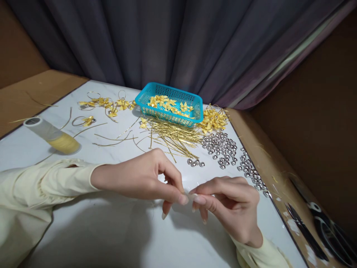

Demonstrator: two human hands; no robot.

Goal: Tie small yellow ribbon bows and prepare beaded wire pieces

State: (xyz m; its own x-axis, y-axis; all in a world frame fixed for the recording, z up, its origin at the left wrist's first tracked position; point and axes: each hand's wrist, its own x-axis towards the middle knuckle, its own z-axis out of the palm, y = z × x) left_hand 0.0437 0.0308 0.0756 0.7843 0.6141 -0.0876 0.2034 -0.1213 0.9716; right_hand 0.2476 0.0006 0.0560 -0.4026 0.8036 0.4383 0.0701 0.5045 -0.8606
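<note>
My left hand and my right hand meet fingertip to fingertip low over the white table. Both pinch something very small at the point where thumbs and forefingers touch; it is too small to identify. Just beyond the hands lie a loose heap of thin gold wires and a scatter of small silver bells. Pale yellow sleeves cover both arms.
A turquoise basket holding yellow ribbon bows stands at the back, with more bows to its right. Finished rings with bows lie at the back left. A spool of gold thread lies on its side. Black scissors rest on the right ledge.
</note>
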